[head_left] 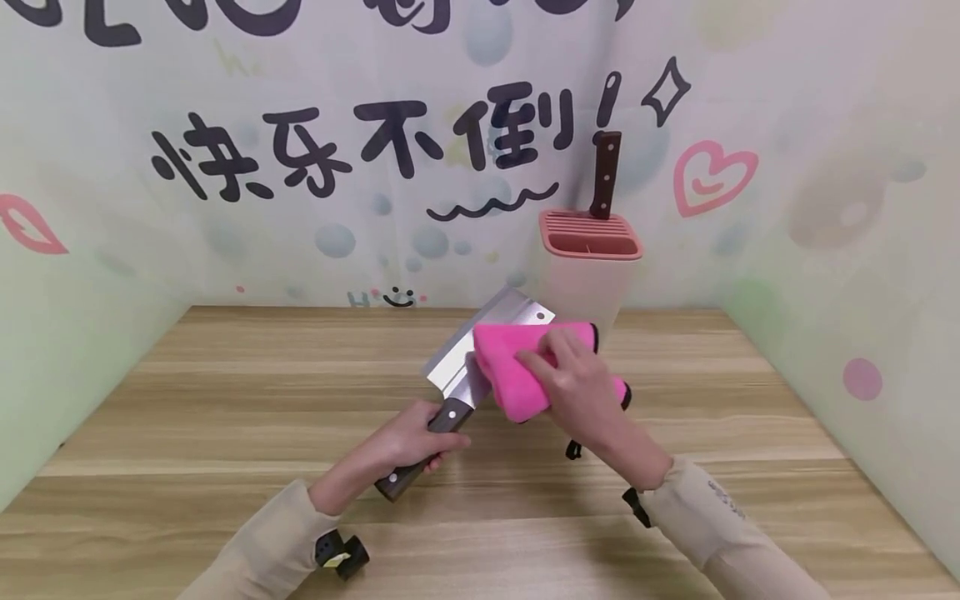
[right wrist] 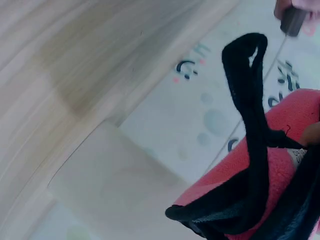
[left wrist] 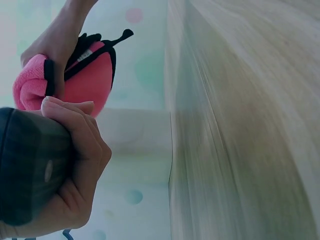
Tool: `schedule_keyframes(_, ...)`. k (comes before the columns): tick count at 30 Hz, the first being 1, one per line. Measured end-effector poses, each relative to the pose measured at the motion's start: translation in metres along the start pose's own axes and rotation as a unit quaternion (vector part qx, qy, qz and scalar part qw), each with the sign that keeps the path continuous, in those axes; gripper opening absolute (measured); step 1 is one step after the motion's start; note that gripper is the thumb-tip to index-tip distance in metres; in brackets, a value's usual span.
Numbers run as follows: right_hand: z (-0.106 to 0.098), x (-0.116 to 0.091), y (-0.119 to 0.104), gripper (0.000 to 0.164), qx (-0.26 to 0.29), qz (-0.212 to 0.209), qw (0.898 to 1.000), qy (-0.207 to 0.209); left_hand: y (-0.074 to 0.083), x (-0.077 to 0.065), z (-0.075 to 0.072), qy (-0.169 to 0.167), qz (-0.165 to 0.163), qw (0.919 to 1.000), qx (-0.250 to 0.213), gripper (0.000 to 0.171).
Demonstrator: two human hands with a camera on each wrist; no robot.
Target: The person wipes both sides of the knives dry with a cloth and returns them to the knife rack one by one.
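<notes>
Hands at work above the middle of the surface (head_left: pixel 225 400). Left hand (head_left: pixel 408 442) wrapped tight round the dark wooden handle (head_left: pixel 427 450) of a cleaver (head_left: pixel 487 346), fingers curled under, thumb on top; same fist seen close in the left wrist view (left wrist: pixel 80 165). Right hand (head_left: pixel 573 375) laid over a folded pink cloth (head_left: pixel 525 367), fingers bent across the top, thumb hidden below, seemingly pinching the fold against the flat of the blade.

Blade held off the surface, long axis slanting from the left hand up and away toward the right, square tip pointing at the far wall. Cloth draped over the outer half of the blade, beyond the left fist, just under the right palm. Bare steel showing between cloth and handle, nearer the left hand. Black edging and a black loop (right wrist: pixel 250 100) hanging from the cloth under the right wrist.

Beyond the right hand, near the far wall: a pale knife block with a pink slotted top (head_left: pixel 590 237), one dark-handled knife (head_left: pixel 605 175) standing in it. Well apart from both hands.
</notes>
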State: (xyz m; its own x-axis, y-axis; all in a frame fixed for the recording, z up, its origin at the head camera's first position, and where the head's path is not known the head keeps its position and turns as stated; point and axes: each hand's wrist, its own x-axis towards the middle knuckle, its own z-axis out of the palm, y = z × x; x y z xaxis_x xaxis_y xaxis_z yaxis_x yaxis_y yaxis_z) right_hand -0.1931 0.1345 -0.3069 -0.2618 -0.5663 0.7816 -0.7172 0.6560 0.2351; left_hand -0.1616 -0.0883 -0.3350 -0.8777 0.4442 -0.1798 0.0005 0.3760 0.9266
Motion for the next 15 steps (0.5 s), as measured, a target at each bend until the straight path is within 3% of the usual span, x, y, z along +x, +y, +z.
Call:
schedule_keyframes(5, 0.007, 0.002, -0.013, 0.022, -0.023, -0.061, 0.997, -0.04, 0.0, 0.001, 0.005, -0.004, 0.012, 0.9999, 0.004, 0.017)
schedule_keyframes(8, 0.006, 0.003, -0.018, 0.031, -0.042, -0.079, 0.99, -0.109, -0.001, 0.001, 0.005, -0.006, 0.018, 0.9998, 0.008, 0.016)
schedule_keyframes(12, 0.004, 0.006, -0.024, 0.053, -0.035, -0.075, 0.972, -0.219, -0.001, 0.002, 0.005, -0.008, 0.021, 0.9996, 0.017, 0.017)
schedule_keyframes(15, 0.006, 0.007, -0.028, 0.058, -0.019, -0.065, 0.962, -0.265, -0.001, 0.002, 0.005, -0.008, 0.016, 0.9996, 0.022, 0.018)
